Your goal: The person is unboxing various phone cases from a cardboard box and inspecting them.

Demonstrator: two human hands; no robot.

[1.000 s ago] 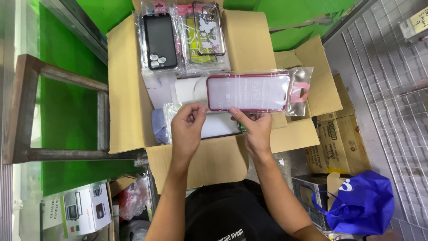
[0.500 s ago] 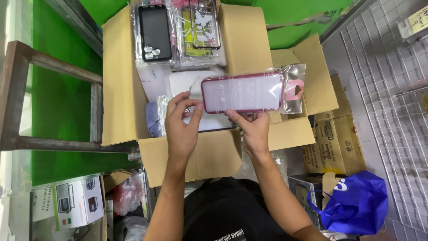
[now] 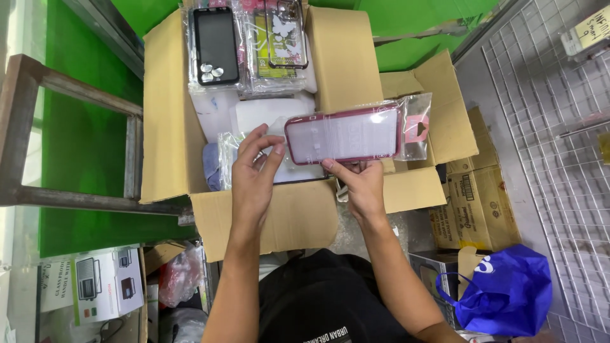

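Open brown cardboard box (image 3: 168, 121): top clear for entry; upright flaps wall sides; bagged phone cases (image 3: 248, 44) crowd far end.

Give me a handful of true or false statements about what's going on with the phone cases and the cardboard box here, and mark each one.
1. Both hands hold a phone case with a dark red rim, sealed in a clear plastic sleeve. True: the left hand is at its left end and the right hand supports it from below.
2. The cardboard box has its flaps shut. False: the flaps are folded open and packaged cases lie inside.
3. A black phone case lies at the far end of the box. True.
4. A blue bag sits inside the box. False: it is outside, on the person's right.
5. The held case stands upright on its short end. False: it is held lengthwise, roughly level.
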